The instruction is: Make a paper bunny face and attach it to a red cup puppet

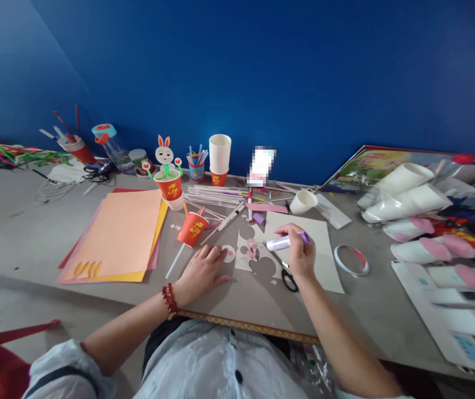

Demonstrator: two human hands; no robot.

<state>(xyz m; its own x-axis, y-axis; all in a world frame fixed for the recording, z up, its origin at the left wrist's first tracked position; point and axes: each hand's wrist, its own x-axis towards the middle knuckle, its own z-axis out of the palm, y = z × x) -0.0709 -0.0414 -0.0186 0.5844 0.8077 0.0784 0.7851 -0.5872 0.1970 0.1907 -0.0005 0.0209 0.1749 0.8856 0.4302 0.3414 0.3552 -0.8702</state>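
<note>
My right hand (300, 252) grips a white and purple glue stick (285, 241) and holds it sideways over a beige sheet (324, 244) with cut-out holes. Black-handled scissors (287, 277) lie just under that hand. My left hand (203, 271) rests on the table with its fingers curled down on a small white paper circle (229, 254); a red bead bracelet (169, 299) is on its wrist. A small pink cut-out (251, 246) lies between the two hands.
Orange, yellow and pink paper sheets (116, 235) lie at the left. A red paper cup (193, 228) lies tipped beside straws (216, 197). A bunny cup (169, 180), a stack of white cups (219, 152), a tape roll (351, 259) and more paper cups (407, 191) at the right surround the area.
</note>
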